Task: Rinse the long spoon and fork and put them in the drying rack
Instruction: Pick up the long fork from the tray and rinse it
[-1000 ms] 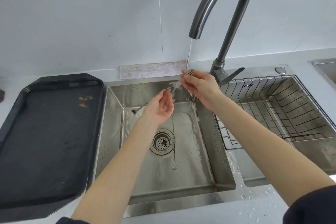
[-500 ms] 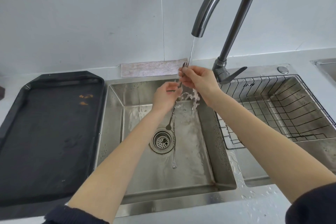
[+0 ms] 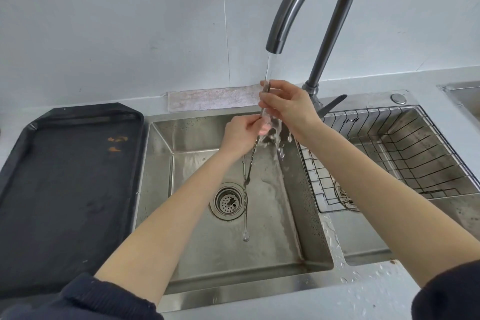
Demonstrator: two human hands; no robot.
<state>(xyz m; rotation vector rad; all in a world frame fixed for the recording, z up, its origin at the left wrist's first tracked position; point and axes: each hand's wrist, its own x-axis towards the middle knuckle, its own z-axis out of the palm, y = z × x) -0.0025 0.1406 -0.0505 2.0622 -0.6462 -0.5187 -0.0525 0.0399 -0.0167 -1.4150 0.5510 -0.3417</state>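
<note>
Since one second ago the utensil has swung from a slanted lie across the basin to near vertical under the stream, and the left hand (image 3: 242, 132) has risen to meet the right hand (image 3: 288, 106) just below the water.

Step in hand: rinsing. From the left, the black tray (image 3: 65, 176) lies on the counter, its edge touching the sink (image 3: 161, 163) rim. The left hand pinches the twisted shaft at mid-length; the exact finger lie is partly hidden by water. The long spoon (image 3: 250, 163) hangs from both hands, its lower end above the drain (image 3: 228, 201). The fork (image 3: 245, 205) lies flat on the basin floor beside the drain, tines toward the back wall; it appears not yet rinsed. The right hand pinches the spoon's upper end between thumb and fingertips, directly in the stream from the faucet (image 3: 319, 8).

Next move, as judged: finish the spoon, then carry it right to the drying rack (image 3: 405, 153), which sits in the right-hand basin.

Clearances: the path right crosses the divider between the basins and passes just in front of the faucet lever (image 3: 333, 105). The rack is open from above. The counter in front of the divider is wet, and the wet shaft may slip.
</note>
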